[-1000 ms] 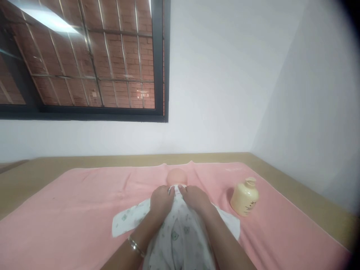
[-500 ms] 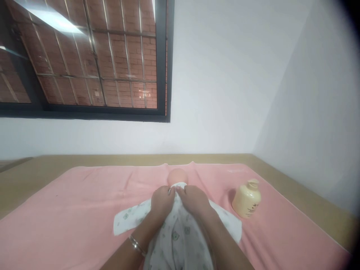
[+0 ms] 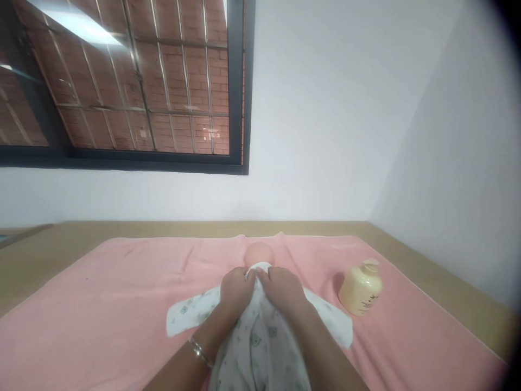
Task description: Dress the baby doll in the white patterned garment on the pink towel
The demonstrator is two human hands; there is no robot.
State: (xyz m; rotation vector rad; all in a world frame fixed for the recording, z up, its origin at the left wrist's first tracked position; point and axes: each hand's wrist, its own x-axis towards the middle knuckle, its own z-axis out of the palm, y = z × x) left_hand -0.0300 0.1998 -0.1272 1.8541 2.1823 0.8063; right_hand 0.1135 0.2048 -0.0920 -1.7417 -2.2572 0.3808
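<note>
A white baby garment [image 3: 260, 339] with small green prints lies along the middle of the pink cloth, its two sleeves spread out to the sides. My left hand [image 3: 237, 290] and my right hand [image 3: 280, 288] are side by side at its neckline, thumbs almost touching, each closed on the fabric. Just beyond the collar shows a round, skin-coloured doll head [image 3: 259, 254]. The rest of the doll is hidden by the garment and my hands. A bracelet is on my left wrist.
To the right on the pink cloth [image 3: 122, 293] stands a cream pump bottle [image 3: 360, 290]. The cloth covers a tan padded surface [image 3: 423, 266] that meets white walls. A dark-framed window [image 3: 236, 108] with metal bars is at the upper left.
Both hands stay at the neckline with their grip unchanged. The whole view has shifted slightly, so things appear a little to the right and higher.
</note>
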